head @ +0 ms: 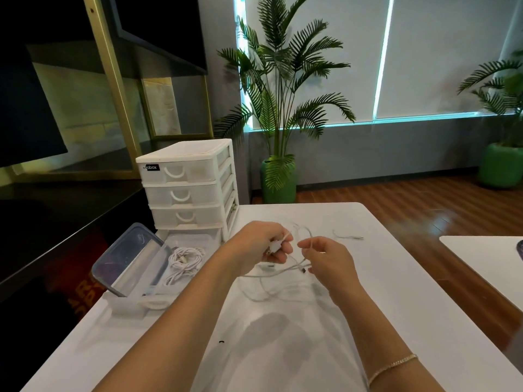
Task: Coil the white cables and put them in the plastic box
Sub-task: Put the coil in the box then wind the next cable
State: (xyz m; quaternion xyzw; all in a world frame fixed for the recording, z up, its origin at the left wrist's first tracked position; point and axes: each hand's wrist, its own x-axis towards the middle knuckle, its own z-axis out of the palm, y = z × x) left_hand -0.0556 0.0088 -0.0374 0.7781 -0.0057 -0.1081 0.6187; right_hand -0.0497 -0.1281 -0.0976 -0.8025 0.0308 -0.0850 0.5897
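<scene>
My left hand (261,243) grips a small bundle of white cable with a white plug at the table's middle. My right hand (325,257) pinches a strand of the same white cable (271,292), whose loose loops hang down and trail over the table below both hands. One free end of the cable (349,237) lies farther back on the right. The clear plastic box (195,244) stands open at the left, with a coiled white cable (185,261) inside. Its lid (133,258) leans against the box's left side.
A white drawer unit (188,183) with three drawers stands behind the box at the white table's (283,349) back left corner. A second white table (486,258) is at the right. Potted palms stand on the wooden floor beyond.
</scene>
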